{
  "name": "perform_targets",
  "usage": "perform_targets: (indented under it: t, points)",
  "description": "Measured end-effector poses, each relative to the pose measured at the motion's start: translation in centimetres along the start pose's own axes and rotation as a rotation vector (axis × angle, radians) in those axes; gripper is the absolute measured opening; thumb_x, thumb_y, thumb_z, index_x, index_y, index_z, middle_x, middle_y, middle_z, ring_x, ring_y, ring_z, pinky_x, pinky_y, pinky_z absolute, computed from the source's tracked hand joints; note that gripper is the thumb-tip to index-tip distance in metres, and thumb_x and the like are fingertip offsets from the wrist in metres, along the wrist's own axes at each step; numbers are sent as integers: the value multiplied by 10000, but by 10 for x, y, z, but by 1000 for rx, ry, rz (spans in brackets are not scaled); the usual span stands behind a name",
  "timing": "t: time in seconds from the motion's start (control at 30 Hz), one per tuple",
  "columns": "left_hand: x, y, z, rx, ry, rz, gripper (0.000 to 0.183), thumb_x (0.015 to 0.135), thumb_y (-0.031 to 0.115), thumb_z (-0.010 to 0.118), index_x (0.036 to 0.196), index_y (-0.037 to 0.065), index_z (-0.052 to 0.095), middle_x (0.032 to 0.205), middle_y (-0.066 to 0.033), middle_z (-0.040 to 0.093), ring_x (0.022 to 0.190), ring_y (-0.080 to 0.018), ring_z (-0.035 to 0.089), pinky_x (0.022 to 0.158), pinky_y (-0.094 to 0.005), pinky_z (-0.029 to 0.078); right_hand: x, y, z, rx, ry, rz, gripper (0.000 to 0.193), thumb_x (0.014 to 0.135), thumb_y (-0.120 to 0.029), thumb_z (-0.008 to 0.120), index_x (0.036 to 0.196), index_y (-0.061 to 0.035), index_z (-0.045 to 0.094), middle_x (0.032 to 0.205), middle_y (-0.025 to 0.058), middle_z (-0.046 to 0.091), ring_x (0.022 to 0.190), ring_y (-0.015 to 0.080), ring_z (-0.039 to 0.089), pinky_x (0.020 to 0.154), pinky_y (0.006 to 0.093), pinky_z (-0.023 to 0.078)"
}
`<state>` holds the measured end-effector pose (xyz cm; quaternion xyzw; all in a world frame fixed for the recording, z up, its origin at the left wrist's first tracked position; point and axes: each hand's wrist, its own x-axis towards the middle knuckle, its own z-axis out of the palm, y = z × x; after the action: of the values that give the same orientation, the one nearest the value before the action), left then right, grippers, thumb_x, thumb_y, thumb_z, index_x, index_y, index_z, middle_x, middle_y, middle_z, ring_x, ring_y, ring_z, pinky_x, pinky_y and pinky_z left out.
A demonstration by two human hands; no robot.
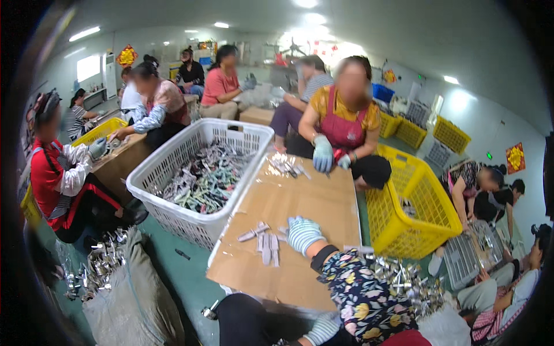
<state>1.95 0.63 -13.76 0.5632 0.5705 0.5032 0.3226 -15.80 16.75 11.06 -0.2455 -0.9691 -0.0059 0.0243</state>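
Observation:
My right hand (pixel 306 235), in a blue-and-white striped glove below a floral sleeve, is on the cardboard-topped table (pixel 314 202). Its fingers are bent downward beside some narrow grey pieces, and their tips are hidden. A group of these long, flat grey pieces (pixel 267 248) lies just left of the hand, some side by side. Low in the view, below the table's near edge, is my left hand (pixel 324 328) in a matching glove. Its fingers are mostly out of sight, so its grip cannot be made out.
Left of the table stands a white crate (pixel 199 222) filled with mixed pieces; right, a yellow crate (pixel 412 239). Across the table sits a gloved co-worker (pixel 349 115) by another small pile (pixel 285 165). Shiny metal parts (pixel 404 282) lie at right, more by a sack (pixel 135 294) at left.

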Motion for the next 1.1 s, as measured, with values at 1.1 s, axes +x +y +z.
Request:
perform_targets:
  t: [1.1]
  points:
    - [16, 129, -59, -786, 58, -467, 172, 918, 148, 554, 927, -5, 631, 838, -51, 633, 690, -116, 573, 635, -241, 465, -154, 236, 8, 1243, 412, 616, 234, 817, -187, 674, 968, -9, 678, 738, 8, 630, 612, 62, 511, 553, 205, 404]
